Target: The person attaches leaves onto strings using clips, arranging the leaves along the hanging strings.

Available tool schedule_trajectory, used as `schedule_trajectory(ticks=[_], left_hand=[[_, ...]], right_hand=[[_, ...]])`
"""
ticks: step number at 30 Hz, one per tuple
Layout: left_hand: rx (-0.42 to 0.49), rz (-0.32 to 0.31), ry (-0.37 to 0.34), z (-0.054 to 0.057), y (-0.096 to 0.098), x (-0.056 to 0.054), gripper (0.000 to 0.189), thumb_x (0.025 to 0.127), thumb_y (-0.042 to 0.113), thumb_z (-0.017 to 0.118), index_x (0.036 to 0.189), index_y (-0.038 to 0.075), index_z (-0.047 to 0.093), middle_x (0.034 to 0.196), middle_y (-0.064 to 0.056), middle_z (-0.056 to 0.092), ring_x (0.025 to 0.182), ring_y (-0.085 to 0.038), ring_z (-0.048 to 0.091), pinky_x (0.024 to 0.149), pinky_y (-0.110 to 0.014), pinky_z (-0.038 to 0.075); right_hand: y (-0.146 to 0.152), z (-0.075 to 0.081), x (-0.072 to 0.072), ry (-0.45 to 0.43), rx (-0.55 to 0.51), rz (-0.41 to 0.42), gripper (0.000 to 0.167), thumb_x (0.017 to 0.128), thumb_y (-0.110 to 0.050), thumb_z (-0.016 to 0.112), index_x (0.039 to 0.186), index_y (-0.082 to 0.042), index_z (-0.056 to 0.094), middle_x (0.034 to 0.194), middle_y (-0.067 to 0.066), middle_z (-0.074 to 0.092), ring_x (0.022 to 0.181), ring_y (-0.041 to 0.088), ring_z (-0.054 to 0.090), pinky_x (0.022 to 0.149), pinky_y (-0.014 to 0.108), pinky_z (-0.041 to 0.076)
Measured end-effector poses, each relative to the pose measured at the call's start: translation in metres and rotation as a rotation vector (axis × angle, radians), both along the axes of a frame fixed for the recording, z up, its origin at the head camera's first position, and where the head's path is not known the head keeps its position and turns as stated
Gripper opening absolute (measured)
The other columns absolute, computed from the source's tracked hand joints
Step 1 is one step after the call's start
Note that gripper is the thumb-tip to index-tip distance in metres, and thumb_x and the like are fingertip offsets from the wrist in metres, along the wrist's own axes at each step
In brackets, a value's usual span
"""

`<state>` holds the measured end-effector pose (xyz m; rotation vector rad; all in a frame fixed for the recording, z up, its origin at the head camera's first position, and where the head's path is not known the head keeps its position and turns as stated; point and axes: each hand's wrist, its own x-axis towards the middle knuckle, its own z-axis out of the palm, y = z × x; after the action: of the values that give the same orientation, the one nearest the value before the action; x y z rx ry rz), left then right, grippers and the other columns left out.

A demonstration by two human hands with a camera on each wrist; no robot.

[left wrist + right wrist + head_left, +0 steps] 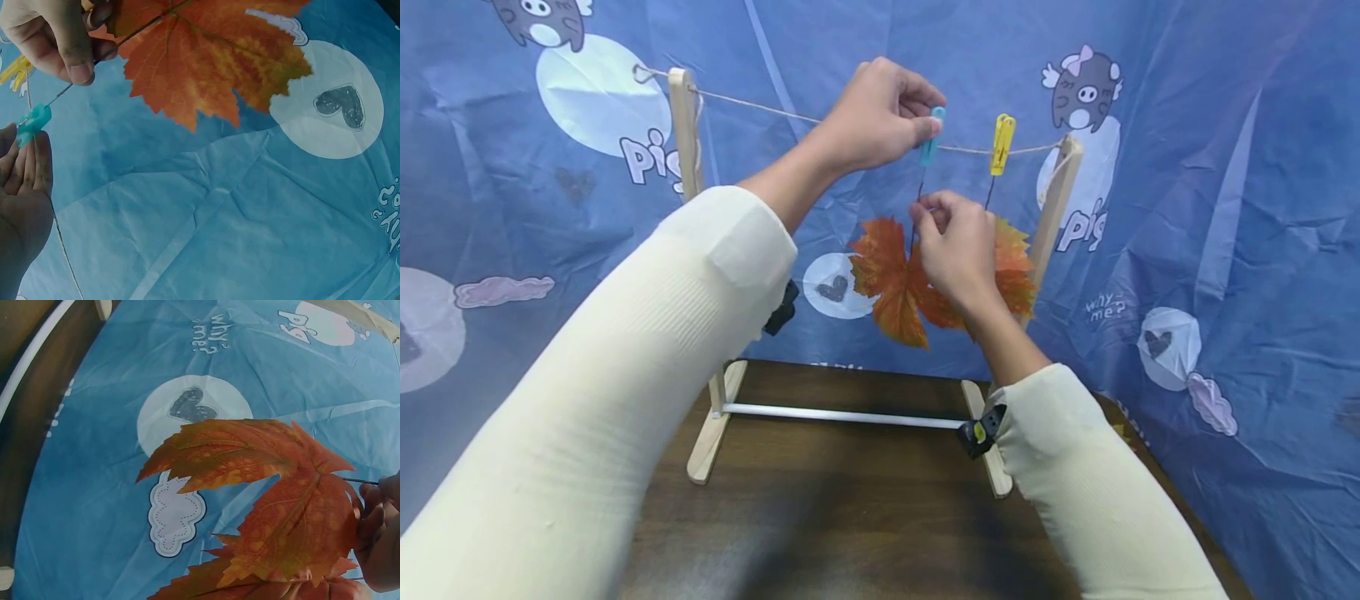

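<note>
My left hand (880,117) pinches a light blue clothespin (931,137) on the string between thumb and fingers. Just below it, my right hand (958,246) pinches the thin dark stem of an orange maple-like leaf (898,292). The stem's upper end runs up to the clothespin's lower tip. In the left wrist view the clothespin (34,124) sits at the left fingertips, with the stem (140,31) leading from it past the right thumb. A second leaf (1013,267), partly hidden behind the right hand, hangs by its stem from a yellow clothespin (1002,146).
The string (752,104) spans two wooden posts, the left post (687,133) and the right post (1056,200). A white rod (850,417) joins their wooden feet on the brown table (820,508). Blue printed cloth (1247,208) stands behind and to the right.
</note>
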<state>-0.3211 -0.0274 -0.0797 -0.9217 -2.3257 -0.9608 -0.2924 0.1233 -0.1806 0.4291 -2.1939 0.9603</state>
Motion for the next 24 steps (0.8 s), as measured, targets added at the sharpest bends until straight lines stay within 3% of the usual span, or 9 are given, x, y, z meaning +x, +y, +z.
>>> schedule_trajectory(ticks=[9, 24], left_hand=[[-0.01, -0.005, -0.018, 0.002, 0.0, 0.0, 0.036, 0.105, 0.02, 0.059, 0.137, 0.007, 0.064, 0.126, -0.006, 0.07, 0.106, -0.009, 0.067, 0.094, -0.021, 0.051], [0.029, -0.028, -0.061, 0.004, 0.0, 0.001, 0.035, 0.104, 0.018, 0.061, 0.137, 0.006, 0.065, 0.123, -0.006, 0.072, 0.099, -0.011, 0.07, 0.09, -0.022, 0.053]], right_hand=[[-0.003, 0.01, -0.002, 0.055, 0.008, -0.03, 0.023, 0.104, -0.02, 0.063, 0.106, -0.002, 0.078, 0.083, 0.008, 0.075, 0.067, 0.018, 0.063, 0.064, 0.029, 0.047], [-0.006, 0.016, 0.002, 0.01, -0.03, -0.093, 0.025, 0.104, -0.025, 0.063, 0.106, -0.004, 0.076, 0.086, 0.007, 0.072, 0.069, 0.017, 0.061, 0.062, 0.028, 0.048]])
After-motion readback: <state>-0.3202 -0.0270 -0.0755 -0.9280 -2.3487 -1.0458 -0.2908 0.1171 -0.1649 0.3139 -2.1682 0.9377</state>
